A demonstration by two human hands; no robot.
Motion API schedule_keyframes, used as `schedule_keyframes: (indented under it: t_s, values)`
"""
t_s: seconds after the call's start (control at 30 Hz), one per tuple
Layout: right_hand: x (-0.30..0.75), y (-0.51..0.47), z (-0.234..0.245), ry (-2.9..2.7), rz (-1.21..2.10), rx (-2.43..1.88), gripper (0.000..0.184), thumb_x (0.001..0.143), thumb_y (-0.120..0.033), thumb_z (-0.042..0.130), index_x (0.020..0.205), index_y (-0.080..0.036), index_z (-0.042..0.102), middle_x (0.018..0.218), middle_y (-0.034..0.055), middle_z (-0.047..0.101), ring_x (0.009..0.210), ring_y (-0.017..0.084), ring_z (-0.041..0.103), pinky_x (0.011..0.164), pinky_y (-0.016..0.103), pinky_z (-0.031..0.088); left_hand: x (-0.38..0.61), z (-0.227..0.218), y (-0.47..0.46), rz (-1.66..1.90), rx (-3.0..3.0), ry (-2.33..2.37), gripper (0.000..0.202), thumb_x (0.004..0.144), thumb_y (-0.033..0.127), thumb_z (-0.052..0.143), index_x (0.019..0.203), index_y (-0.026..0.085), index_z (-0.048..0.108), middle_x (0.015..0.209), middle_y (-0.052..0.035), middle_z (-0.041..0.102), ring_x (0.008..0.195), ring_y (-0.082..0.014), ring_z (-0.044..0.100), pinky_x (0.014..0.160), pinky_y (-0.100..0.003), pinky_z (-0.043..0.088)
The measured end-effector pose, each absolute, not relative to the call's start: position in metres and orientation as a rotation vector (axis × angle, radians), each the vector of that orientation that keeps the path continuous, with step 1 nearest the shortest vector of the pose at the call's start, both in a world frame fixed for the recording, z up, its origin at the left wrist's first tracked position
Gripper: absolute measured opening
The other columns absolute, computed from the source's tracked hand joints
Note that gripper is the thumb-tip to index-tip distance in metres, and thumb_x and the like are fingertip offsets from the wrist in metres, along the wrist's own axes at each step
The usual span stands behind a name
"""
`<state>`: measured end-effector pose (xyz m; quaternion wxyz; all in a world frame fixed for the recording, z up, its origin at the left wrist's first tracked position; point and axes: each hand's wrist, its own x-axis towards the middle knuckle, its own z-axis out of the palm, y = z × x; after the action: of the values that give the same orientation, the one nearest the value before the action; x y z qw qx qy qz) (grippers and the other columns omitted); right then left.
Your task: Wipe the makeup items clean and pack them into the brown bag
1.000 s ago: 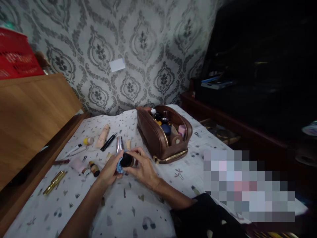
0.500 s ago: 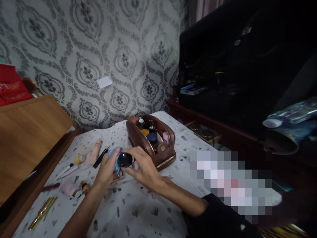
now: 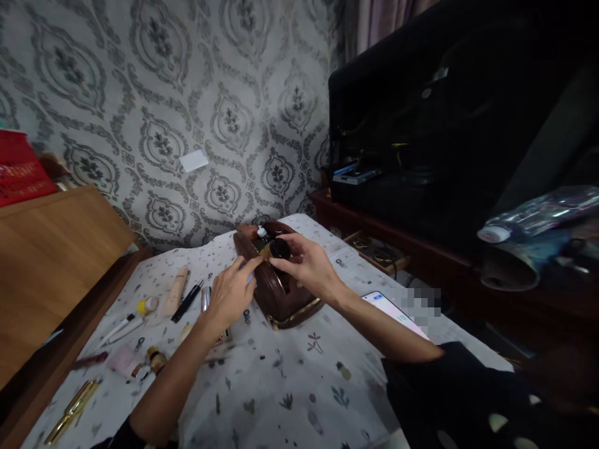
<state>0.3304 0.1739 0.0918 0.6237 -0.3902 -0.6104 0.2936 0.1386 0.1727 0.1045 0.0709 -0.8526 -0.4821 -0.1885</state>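
An open brown leather toiletry bag stands on the patterned bedsheet. My right hand is over the bag's opening, its fingers pinched on a small round black jar. My left hand is at the bag's left side, fingers curled with a bit of blue cloth showing between them, fingertips touching the bag's rim. Small bottles show inside the bag's far end.
Cosmetics lie left of the bag: a beige tube, a black pen, a yellow-capped bottle, gold tubes. A phone lies right of my arm. A wooden headboard is left, dark furniture right.
My right hand has carried the black jar from in front of the bag up over its opening. My left hand followed to the bag's side. The view shifted right.
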Motion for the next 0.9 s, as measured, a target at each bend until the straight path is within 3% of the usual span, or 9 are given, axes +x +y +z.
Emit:
schedule_keyframes:
  t_s: [0.17,0.43,0.9]
  values:
    - [0.352,0.197,0.091,-1.408,0.671,-0.965,0.036,0.067,-0.032,0.079,0.098,-0.019,0.068,0.087,0.0046,0.073,0.083,0.022,0.069,0.076,0.037,0.056,0.134,0.095,0.168,-0.661,-2.543,-1.466,0.047,0.093,0.017,0.039,0.136,0.028,0.055,0.108,-0.0062,0.061,0.087,-0.0198,0.063,0.073,-0.028,0.048]
    - [0.349,0.235,0.116,-1.693,0.393,-1.165,0.038,0.066,-0.026,0.082,0.101,-0.02,0.07,0.078,-0.0009,0.069,0.071,0.016,0.063,0.067,0.029,0.049,0.136,0.085,0.166,-0.845,-2.509,-1.469,0.043,0.096,0.021,0.038,0.135,0.025,0.056,0.109,-0.0067,0.062,0.09,-0.0205,0.064,0.074,-0.028,0.048]
    - [0.308,0.294,0.132,-2.121,0.108,-1.512,0.034,0.071,-0.029,0.079,0.105,-0.024,0.073,0.097,0.0046,0.073,0.092,0.024,0.066,0.069,0.027,0.047,0.133,0.079,0.167,-0.865,-2.515,-1.469,0.042,0.097,0.021,0.039,0.135,0.023,0.056,0.106,-0.006,0.062,0.089,-0.0193,0.064,0.074,-0.028,0.048]
